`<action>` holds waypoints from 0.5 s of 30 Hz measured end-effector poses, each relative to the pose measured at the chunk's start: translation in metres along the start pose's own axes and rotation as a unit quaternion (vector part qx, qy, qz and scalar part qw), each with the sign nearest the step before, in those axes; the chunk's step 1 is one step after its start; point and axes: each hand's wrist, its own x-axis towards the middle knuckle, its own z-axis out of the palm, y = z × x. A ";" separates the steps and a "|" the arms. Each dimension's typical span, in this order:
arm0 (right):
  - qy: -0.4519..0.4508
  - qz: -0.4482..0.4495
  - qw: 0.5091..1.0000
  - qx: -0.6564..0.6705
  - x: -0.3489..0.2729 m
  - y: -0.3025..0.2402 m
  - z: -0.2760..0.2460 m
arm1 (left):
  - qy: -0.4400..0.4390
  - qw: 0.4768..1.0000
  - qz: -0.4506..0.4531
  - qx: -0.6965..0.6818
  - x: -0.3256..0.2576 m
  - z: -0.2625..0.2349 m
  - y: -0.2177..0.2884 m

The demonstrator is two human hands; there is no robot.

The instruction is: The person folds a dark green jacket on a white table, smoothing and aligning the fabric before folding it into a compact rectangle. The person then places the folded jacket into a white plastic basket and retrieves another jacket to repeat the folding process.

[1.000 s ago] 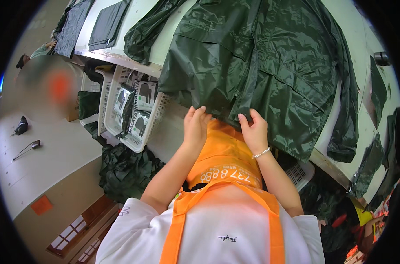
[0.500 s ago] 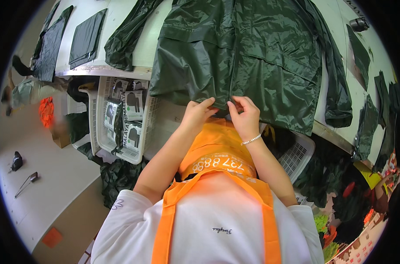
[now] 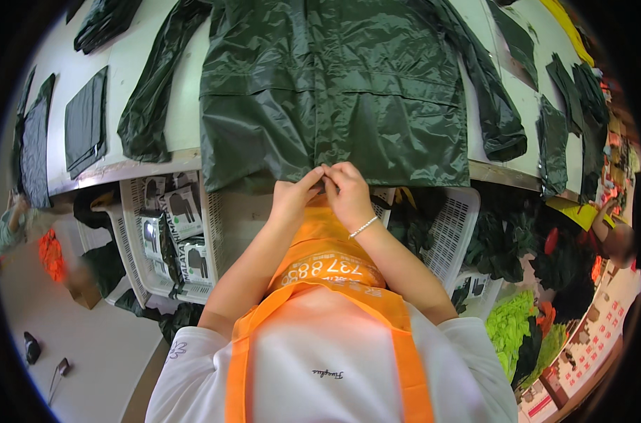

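Note:
A dark green shiny rain jacket (image 3: 377,116) lies spread on the white table, its front facing up, hem along the near edge and both sleeves stretched out at the sides. At the bottom of its centre front closure, my left hand (image 3: 292,199) pinches the hem. Close beside it, my right hand (image 3: 350,196), with a beaded bracelet at the wrist, is closed on the same spot, the fingertips of both hands almost touching. What exactly lies between the fingertips is partly hidden by the fingers.
Folded dark green garments (image 3: 86,123) lie on the table (image 3: 158,161) to the left, and more pieces (image 3: 551,144) to the right. Below the edge stand a white basket (image 3: 213,233) of packaged garments and another basket (image 3: 455,229). Part of another person's arm (image 3: 602,224) shows at far right.
My hands have come together at the bottom of the front closure, where they were slightly apart. The view has shifted, and the jacket's hem now lies straighter along the table edge.

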 end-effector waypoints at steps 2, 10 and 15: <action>-0.022 -0.001 1.000 0.008 0.000 0.002 0.000 | 0.017 0.999 0.012 0.025 0.003 0.008 0.001; -0.150 0.164 0.952 0.210 0.009 0.038 -0.016 | 0.076 0.986 -0.086 -0.117 0.037 -0.013 -0.039; 0.029 -0.047 0.993 0.108 0.147 0.074 -0.116 | 0.155 0.975 0.147 0.058 0.030 -0.018 -0.049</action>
